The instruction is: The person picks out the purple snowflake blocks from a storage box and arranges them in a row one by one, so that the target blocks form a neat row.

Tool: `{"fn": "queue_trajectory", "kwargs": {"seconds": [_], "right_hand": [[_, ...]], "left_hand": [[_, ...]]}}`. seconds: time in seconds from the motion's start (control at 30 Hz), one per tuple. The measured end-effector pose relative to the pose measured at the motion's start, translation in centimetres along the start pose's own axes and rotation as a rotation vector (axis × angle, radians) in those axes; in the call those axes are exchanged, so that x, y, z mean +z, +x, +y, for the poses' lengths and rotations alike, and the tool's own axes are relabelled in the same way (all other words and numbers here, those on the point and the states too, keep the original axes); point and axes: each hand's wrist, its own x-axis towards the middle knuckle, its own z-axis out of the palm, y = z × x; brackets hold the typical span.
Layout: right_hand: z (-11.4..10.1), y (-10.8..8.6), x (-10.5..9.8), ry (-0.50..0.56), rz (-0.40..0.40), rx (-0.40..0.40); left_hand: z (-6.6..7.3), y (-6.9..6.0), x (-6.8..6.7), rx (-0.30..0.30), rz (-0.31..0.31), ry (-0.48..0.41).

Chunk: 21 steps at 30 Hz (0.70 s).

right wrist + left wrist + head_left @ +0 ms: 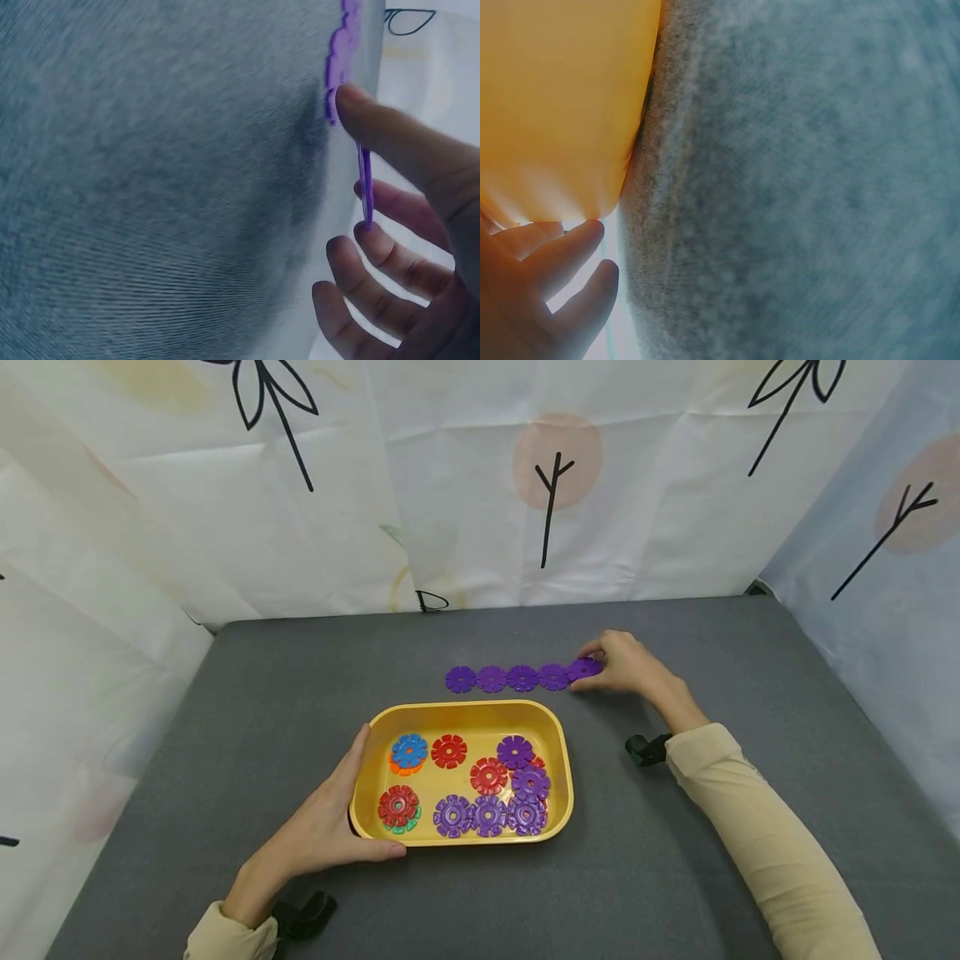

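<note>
A: Biggest first: a creased, tree-printed cloth backdrop (465, 485) behind a matte, fabric-like grey surface (750, 693); and near the middle sits the yellow tray (465, 718), smooth, plastic-looking, round-cornered!

B: And there's the left hand (330, 822) on it; thumb along the near edge, fingers against the left end, grasping it across the corner; probably to stop a light shell sliding!

A: Just beyond the tray, a row of four purple discs (522, 677); thin, petal-edged, lying flat side by side, seemingly lined up so each shows singly.

B: At its right end, here's the right hand (626, 664); thumb and fingers pinch one purple disc (585, 668) near its rim, tilted; likely a light hold that lets the edge be steered!

A: Inside the tray, purple pieces (489, 816) crowd the right, overlapping red ones (488, 776); leftward, a blue disc (410, 749) covers much of an orange disc (403, 769); nearer, red on green!
</note>
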Motion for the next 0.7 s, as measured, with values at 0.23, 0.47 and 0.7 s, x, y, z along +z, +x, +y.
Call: {"fn": "queue_trajectory", "kwargs": {"seconds": [0.23, 0.47, 0.7], "right_hand": [[0.84, -0.09, 0.43, 0.01, -0.071, 0.074], [0.83, -0.07, 0.35, 0.035, -0.094, 0.041], [0.71, 0.01, 0.41, 0.046, -0.104, -0.015]], "left_hand": [[0.03, 0.01, 0.0, 0.002, -0.005, -0.007], [0.01, 0.02, -0.09, 0.012, -0.007, -0.014], [0.03, -0.02, -0.07, 0.009, -0.006, -0.003]]}}
